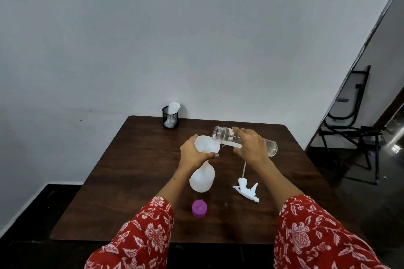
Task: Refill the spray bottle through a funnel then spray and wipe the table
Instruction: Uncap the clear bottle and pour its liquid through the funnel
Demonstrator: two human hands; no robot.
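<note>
Dark wood table [135, 181] against white wall [153, 39]; folded chair [349, 120], seemingly.

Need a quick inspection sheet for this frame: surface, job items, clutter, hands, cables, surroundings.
Surface: dark wooden table, set against a white wall.
Job's things: white spray bottle upright, white funnel in its neck; clear bottle tipped, mouth over the funnel, liquid running in; trigger sprayer head off, lying on the table with its tube; white cloth in a black mesh cup at the far edge.
Clutter: purple cap near the front edge.
Grippers: left hand holds the funnel and bottle neck; right hand grips the clear bottle.
Cables: nothing seen.
Surroundings: black metal chair to the right, dark floor.
</note>
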